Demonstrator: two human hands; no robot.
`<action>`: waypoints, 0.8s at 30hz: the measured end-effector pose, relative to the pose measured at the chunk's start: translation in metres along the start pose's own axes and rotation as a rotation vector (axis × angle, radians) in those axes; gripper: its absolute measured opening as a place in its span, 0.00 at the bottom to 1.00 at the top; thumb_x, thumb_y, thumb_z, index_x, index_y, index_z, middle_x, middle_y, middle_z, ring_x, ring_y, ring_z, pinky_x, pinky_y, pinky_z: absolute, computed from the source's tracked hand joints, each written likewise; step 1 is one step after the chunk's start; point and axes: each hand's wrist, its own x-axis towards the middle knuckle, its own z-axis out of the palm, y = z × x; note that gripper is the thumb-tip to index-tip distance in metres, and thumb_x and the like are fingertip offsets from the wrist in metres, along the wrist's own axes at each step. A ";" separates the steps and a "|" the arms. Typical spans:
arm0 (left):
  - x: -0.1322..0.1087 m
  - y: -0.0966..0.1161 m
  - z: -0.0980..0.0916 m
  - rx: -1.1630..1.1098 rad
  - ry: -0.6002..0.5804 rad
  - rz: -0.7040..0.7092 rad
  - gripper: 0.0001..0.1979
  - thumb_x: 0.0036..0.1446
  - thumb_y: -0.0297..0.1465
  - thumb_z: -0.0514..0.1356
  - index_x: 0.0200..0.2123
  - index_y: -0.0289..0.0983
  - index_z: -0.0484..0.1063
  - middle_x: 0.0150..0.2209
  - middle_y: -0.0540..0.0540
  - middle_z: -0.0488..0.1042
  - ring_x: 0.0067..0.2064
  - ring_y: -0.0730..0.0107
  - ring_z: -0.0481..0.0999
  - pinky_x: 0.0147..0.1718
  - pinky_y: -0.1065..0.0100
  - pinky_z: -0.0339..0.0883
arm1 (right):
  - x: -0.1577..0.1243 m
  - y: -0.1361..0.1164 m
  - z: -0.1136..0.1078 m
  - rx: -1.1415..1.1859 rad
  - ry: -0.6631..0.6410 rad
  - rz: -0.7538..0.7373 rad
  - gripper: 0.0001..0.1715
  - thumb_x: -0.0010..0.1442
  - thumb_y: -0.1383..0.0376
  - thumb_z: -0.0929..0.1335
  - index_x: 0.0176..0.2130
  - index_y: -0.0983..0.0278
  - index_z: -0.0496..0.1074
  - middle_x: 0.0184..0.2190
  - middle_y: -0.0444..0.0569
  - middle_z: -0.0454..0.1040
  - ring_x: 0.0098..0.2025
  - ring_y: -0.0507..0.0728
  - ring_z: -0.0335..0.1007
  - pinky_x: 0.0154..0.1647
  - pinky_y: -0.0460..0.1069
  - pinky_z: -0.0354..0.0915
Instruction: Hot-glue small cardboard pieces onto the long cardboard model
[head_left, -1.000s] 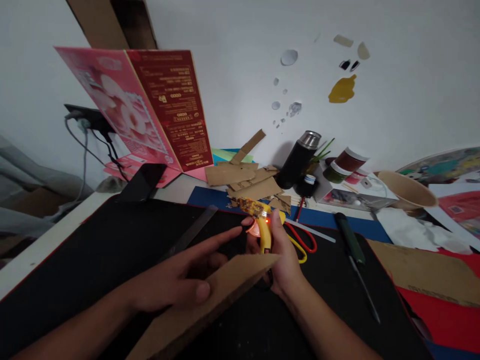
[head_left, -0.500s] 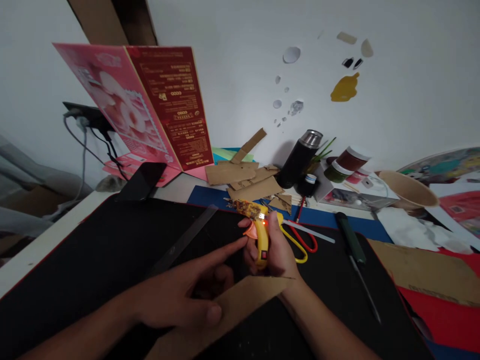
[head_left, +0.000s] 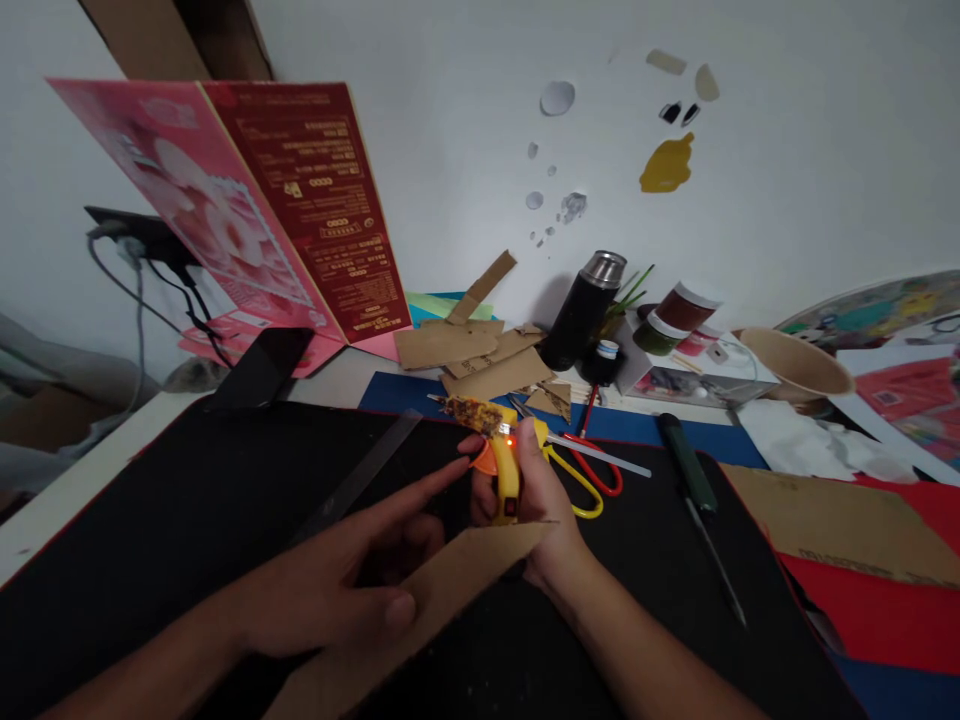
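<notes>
My right hand [head_left: 536, 490] is wrapped round the handle of a yellow hot glue gun [head_left: 506, 465] with an orange trigger and a small glowing light. Its stained nozzle points left, and a translucent glue stick [head_left: 607, 455] pokes out of its back. In my left hand [head_left: 345, 585] a strip of brown cardboard [head_left: 450, 580] is gripped, the thumb lying on top. The left index finger stretches out to the orange trigger; whether it touches is hard to tell. The strip's pointed end reaches in front of my right wrist.
Scissors with red and yellow handles [head_left: 589, 490] lie behind the glue gun. A clear ruler [head_left: 364, 470] rests on the black mat [head_left: 187, 520], with a green-handled pointed tool [head_left: 690, 470] on the right. Cardboard scraps [head_left: 499, 370], a black thermos [head_left: 585, 310] and a pink folder [head_left: 300, 210] stand behind.
The view has shifted slightly, so the background sits a little further left. Both hands keep the same hold on the glue gun and the cardboard strip.
</notes>
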 end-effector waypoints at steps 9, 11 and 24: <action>0.005 -0.012 0.011 -0.116 -0.104 -0.057 0.59 0.55 0.55 0.70 0.79 0.54 0.37 0.51 0.43 0.75 0.44 0.59 0.75 0.40 0.64 0.62 | 0.009 0.007 -0.001 -0.059 0.016 -0.008 0.48 0.55 0.24 0.66 0.43 0.65 0.77 0.11 0.35 0.62 0.09 0.50 0.57 0.09 0.43 0.51; 0.005 -0.013 0.013 -0.154 -0.126 -0.077 0.61 0.54 0.56 0.70 0.78 0.54 0.36 0.50 0.43 0.75 0.43 0.60 0.75 0.39 0.64 0.61 | 0.008 0.008 0.000 -0.092 0.042 -0.051 0.47 0.57 0.26 0.66 0.43 0.66 0.78 0.11 0.35 0.63 0.09 0.50 0.58 0.09 0.43 0.52; 0.005 -0.019 0.014 -0.151 -0.093 -0.095 0.55 0.40 0.49 0.79 0.71 0.50 0.66 0.43 0.48 0.81 0.37 0.64 0.77 0.35 0.68 0.67 | 0.009 -0.006 -0.007 -0.117 0.108 -0.074 0.42 0.62 0.29 0.64 0.41 0.64 0.76 0.13 0.35 0.63 0.10 0.49 0.58 0.10 0.42 0.50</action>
